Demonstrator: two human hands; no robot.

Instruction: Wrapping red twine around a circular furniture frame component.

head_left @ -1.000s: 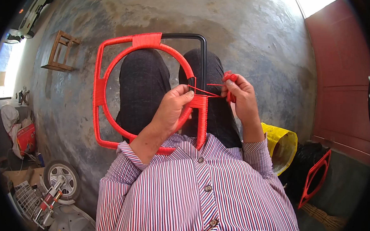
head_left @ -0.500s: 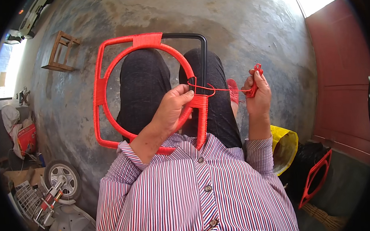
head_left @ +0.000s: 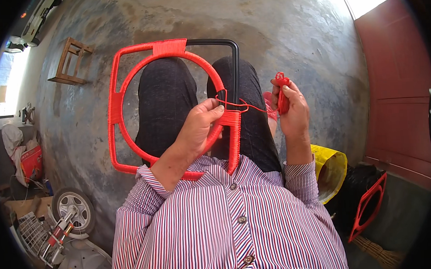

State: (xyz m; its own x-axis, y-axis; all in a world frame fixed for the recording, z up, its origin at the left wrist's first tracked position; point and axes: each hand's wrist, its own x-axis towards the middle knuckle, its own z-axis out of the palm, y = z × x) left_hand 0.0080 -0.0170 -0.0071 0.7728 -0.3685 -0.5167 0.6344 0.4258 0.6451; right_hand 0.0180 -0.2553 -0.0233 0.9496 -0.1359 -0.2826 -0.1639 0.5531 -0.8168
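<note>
Across my lap lies a square frame with a ring inside it, mostly wrapped in red cord. Its upper right corner is bare black tube, and a short black stretch also shows on the ring. My left hand pinches the right side of the ring, just above a tightly wound red band. From there a loose strand crosses the tube and sags to a small bundle of red cord. My right hand grips that bundle, off to the right of the frame.
A small wooden stool stands at the far left. At the lower left are a wheel and grey vehicle parts. A yellow bag and another red frame stand close by my right side. Beyond them is a red door.
My right hand has moved a little left, toward the frame, with the cord bundle. The strand, taut before, now hangs slack. My left hand stays on the ring.
</note>
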